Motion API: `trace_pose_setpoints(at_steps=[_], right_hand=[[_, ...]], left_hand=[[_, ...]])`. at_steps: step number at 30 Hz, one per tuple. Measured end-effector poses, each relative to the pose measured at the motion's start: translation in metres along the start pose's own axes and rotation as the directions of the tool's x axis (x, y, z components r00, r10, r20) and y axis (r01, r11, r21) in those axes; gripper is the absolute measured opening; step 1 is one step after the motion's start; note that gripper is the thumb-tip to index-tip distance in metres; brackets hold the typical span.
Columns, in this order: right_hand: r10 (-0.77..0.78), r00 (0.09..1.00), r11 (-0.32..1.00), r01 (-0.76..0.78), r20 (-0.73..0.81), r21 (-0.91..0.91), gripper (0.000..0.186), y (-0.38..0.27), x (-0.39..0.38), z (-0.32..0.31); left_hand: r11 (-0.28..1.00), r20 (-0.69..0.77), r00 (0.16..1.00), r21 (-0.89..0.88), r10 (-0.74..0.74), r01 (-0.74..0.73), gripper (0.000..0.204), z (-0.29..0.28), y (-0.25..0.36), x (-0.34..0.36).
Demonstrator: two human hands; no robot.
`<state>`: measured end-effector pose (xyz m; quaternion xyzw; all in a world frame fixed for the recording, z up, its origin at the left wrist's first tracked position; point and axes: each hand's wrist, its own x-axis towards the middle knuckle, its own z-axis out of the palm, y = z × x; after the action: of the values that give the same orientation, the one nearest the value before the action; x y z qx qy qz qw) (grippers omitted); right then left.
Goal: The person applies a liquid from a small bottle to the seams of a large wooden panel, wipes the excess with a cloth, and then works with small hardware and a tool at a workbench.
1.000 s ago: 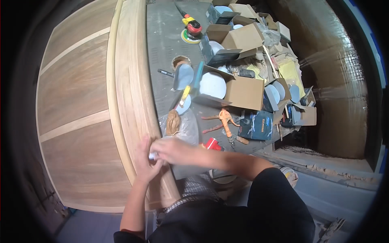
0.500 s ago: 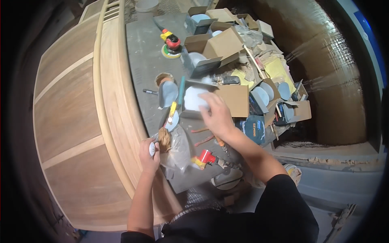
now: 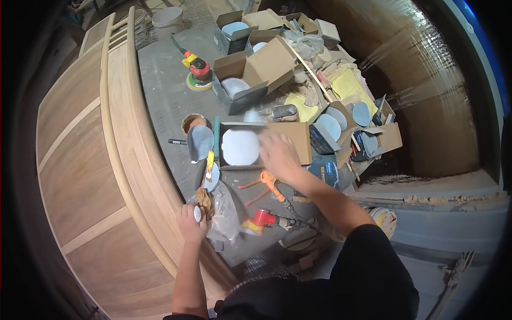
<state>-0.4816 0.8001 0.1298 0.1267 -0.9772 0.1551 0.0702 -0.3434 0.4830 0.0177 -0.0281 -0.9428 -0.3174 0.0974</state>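
Observation:
Beside the wooden panel's edge (image 3: 158,170), my left hand (image 3: 188,226) is closed around a small white round pad (image 3: 197,213), next to a crumpled brown glove or cloth (image 3: 204,200) and a clear plastic bag (image 3: 226,221). My right hand (image 3: 278,153), slightly blurred, has its fingers apart at the right side of an open box (image 3: 304,138) of white sanding discs (image 3: 239,148). Below it lie an orange air gun (image 3: 271,182) and a red-and-yellow power tool (image 3: 262,218).
A green-based sander (image 3: 199,73) sits on the grey bench (image 3: 162,106). Cartons (image 3: 280,69), blue discs (image 3: 360,113), yellow sheets (image 3: 346,85) and sticks crowd the right. White buckets (image 3: 167,22) stand at the back. A dark, glossy booth (image 3: 432,117) borders the bench.
My hands have separated: the right moved up and right to the disc box, while the left kept the pad near the panel. The whole view has also shifted.

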Motion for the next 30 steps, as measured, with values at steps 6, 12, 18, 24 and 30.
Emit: trace_pose_setpoints(at_steps=[6, 12, 18, 24, 30], right_hand=[[-0.057, 0.993, 0.983, 0.074, -0.106, 0.17, 0.023, -0.005, -0.023, 0.022], [-0.157, 0.986, 0.921, 0.123, 0.061, 0.37, 0.032, -0.03, -0.038, 0.018], [-0.203, 0.967, 0.89, 0.116, 0.154, 0.441, 0.044, -0.029, -0.059, 0.031], [-0.129, 0.984, 0.905, 0.066, 0.124, 0.419, 0.026, -0.05, -0.05, -0.004], [0.061, 0.997, 0.97, -0.045, -0.057, 0.239, 0.029, 0.041, 0.06, -0.055]], left_hand=[[0.999, 0.041, 0.999, 0.049, 0.014, -0.016, 0.022, -0.001, 0.003, 0.004], [0.998, 0.053, 0.999, 0.061, 0.003, -0.006, 0.019, -0.002, 0.008, 0.007], [0.996, 0.044, 0.999, 0.083, 0.018, -0.022, 0.02, 0.002, 0.006, 0.005], [0.995, 0.082, 0.997, 0.103, 0.005, -0.014, 0.021, 0.0, 0.009, 0.007], [0.995, 0.078, 0.997, 0.097, 0.0, -0.007, 0.021, 0.0, 0.008, 0.006]])
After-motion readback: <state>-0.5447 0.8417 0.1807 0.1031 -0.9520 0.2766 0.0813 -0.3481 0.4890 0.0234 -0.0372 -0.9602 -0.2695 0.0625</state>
